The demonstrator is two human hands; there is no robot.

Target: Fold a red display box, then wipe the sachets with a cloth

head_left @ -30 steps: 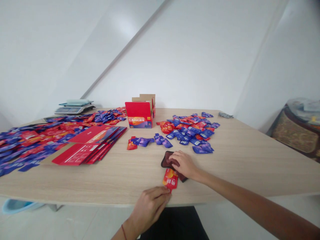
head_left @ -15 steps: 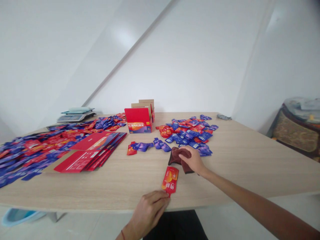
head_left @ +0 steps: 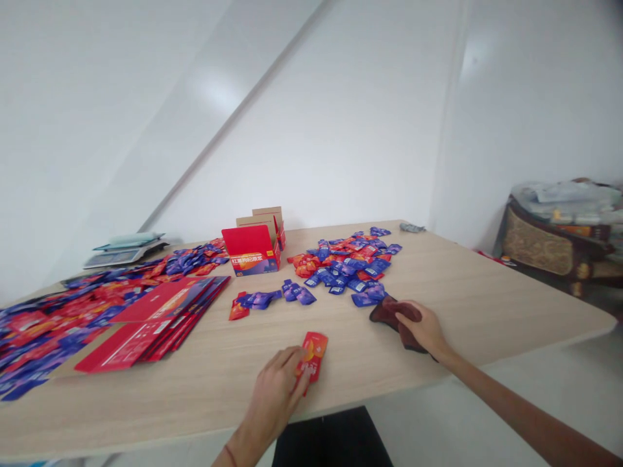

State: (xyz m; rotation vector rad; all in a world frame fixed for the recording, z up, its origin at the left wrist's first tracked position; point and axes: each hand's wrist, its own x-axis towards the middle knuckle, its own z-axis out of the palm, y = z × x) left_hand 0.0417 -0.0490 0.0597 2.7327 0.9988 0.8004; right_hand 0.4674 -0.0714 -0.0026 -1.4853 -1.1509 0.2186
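Near the front edge of the table, my left hand (head_left: 278, 388) has its fingers closed at the left side of a red pouch (head_left: 315, 351) with orange print. The fingers cover part of the pouch, which lies by the table top. Farther right, my right hand (head_left: 424, 327) grips a crumpled brown cloth (head_left: 392, 316) with a dark border, on the table. Just beyond the cloth lies a blue-purple pouch (head_left: 366, 298) at the near side of a mixed heap of red and blue pouches (head_left: 343, 263).
Flattened red cartons (head_left: 150, 318) are stacked at left, beside a wide spread of pouches (head_left: 53, 314). Opened red boxes (head_left: 256, 263) stand behind. A few loose pouches (head_left: 260, 299) lie mid-table. A scale (head_left: 121, 253) sits back left, a grey cloth (head_left: 411, 227) back right. An upholstered chair (head_left: 538, 240) stands beyond.
My right hand has moved right with the brown cloth, away from the red pouch. My left hand has shifted from the pouch's spout up along its side. The view has turned slightly right.
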